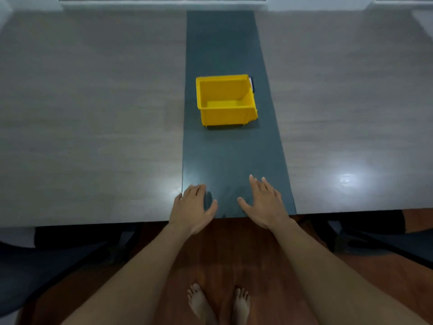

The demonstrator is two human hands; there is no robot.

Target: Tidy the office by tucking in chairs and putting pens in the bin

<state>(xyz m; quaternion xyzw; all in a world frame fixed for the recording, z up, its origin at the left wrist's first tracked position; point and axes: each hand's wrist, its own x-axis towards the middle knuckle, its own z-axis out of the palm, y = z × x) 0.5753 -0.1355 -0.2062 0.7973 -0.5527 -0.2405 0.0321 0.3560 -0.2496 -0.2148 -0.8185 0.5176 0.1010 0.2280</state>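
Observation:
A yellow plastic bin [241, 113] stands on the dark centre strip of a grey table [93, 113], its inside looking empty. A small dark and white object, perhaps a pen [251, 83], pokes out just behind the bin's right rim. My left hand [193, 207] and my right hand [264, 202] rest palm down on the strip at the table's near edge, fingers apart, holding nothing. Dark chairs sit partly under the table at the lower left [46, 261] and the lower right [379, 240].
Below the table edge is a reddish wooden floor [234, 254] with my bare feet [218, 303] on it. Ceiling lights glare off the tabletop on both sides of my hands. A pale wall or window ledge runs along the far side.

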